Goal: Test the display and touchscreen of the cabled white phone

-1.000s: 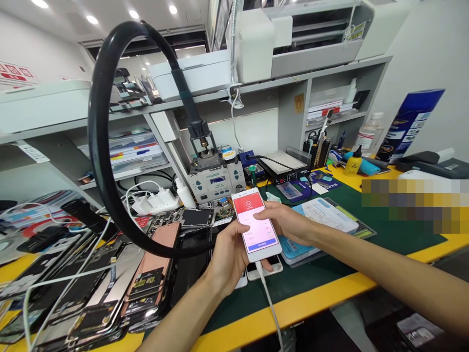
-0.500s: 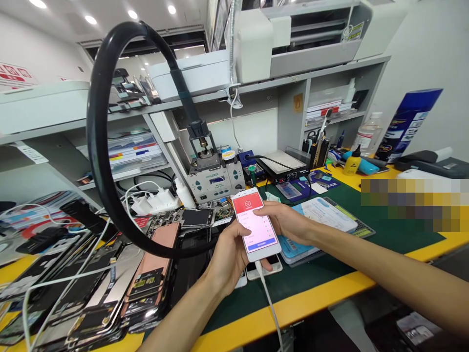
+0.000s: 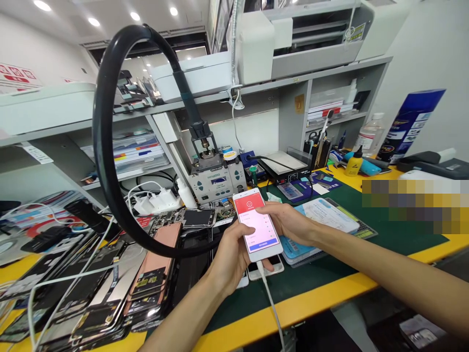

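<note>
My left hand [image 3: 227,256] grips a white smartphone [image 3: 257,225] from below and from its left edge, holding it above the green mat. Its screen is lit, red at the top, with a blue button near the bottom. A white cable [image 3: 270,303] hangs from the phone's lower end over the bench edge. My right hand [image 3: 289,222] holds the phone's right side, with its thumb resting on the screen. Another white phone [image 3: 264,268] lies on the mat just beneath.
A thick black hose [image 3: 104,161] loops up from a grey rework station [image 3: 215,180]. Several phones and phone parts [image 3: 120,283] are piled at the left with white cables. Blue-white packets [image 3: 322,220] lie at the right. Shelves, bottles and tools stand behind the yellow-edged bench [image 3: 318,298].
My right thumb has slid a little across the screen. Both hands and the phone stay in the same place; the view shifted slightly.
</note>
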Tool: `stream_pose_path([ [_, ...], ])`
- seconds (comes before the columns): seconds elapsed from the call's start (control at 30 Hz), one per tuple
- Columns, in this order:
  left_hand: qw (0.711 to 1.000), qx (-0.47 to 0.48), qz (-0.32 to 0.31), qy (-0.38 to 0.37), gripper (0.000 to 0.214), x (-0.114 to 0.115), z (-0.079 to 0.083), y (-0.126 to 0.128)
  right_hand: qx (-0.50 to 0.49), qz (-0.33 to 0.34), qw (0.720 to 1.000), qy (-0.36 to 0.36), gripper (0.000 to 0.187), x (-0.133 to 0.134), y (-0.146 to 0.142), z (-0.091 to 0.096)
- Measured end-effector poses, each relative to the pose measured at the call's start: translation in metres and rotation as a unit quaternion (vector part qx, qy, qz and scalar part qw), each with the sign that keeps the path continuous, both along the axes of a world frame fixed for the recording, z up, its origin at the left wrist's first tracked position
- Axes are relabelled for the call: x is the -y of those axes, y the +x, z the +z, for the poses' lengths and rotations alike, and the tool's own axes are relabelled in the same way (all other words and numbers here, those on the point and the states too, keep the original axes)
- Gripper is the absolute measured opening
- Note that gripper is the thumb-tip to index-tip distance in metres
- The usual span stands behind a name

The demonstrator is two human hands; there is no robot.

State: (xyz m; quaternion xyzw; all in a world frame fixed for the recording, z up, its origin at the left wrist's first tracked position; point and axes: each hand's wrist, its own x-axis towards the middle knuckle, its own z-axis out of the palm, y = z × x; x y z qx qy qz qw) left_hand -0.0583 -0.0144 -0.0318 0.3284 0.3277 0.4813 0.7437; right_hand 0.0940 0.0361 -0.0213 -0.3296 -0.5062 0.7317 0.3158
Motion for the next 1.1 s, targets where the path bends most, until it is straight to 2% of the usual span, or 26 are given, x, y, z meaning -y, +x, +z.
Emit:
stream_pose_path([
  [0.17, 0.998, 0.053, -0.026, 0.001, 0.045, -0.002, -0.002, -0.003, -0.002, -0.006, 1.000, -0.015, 0.031, 0.001, -0.001, 0.003],
  [0.7, 0.999, 0.044, -0.020, 0.009, 0.041, 0.004, 0.009, -0.001, 0.008, -0.009, 1.000, -0.017, 0.032, 0.005, -0.001, 0.009],
  [1.1, 0.999, 0.028, -0.020, 0.001, 0.041, 0.001, 0.001, -0.002, 0.002, -0.013, 1.000, -0.017, 0.031, 0.003, -0.001, 0.005],
])
